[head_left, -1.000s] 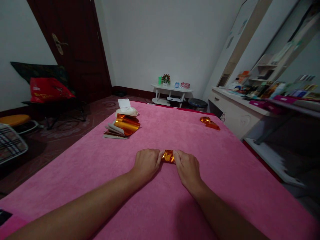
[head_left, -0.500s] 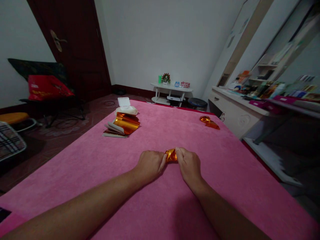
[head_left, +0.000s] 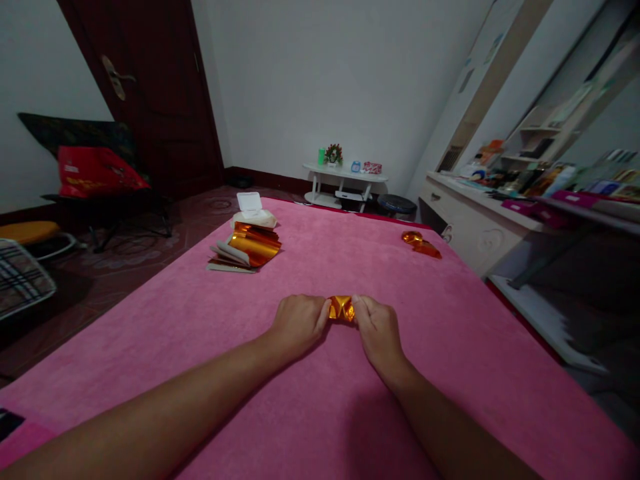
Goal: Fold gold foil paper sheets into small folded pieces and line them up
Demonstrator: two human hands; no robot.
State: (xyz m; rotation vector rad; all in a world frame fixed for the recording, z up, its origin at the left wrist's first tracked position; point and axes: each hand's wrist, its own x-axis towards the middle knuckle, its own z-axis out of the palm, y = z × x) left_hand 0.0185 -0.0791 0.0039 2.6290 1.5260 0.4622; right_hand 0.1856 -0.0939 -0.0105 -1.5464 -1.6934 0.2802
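A crumpled piece of shiny orange-gold foil (head_left: 341, 308) is stretched between my two hands, just above the pink cloth (head_left: 320, 400). My left hand (head_left: 301, 322) is closed on its left end, and my right hand (head_left: 379, 331) grips the right end. Both ends of the foil are hidden by the fingers. A stack of gold foil sheets (head_left: 255, 245) with pale undersides lies curled at the left. Two crumpled pieces of orange foil (head_left: 423, 245) rest at the far right.
A white pack with its lid raised (head_left: 254, 215) stands behind the foil stack. Beyond the cloth are a small white table (head_left: 345, 175) and a dark round stool (head_left: 397, 205). A cluttered dresser (head_left: 480, 220) runs along the right; a chair holds a red bag (head_left: 100, 173) at left.
The foil between my hands is slightly wider and flatter, its creases changed. My left hand has shifted slightly left and up; my right hand barely moves. The view has shifted slightly.
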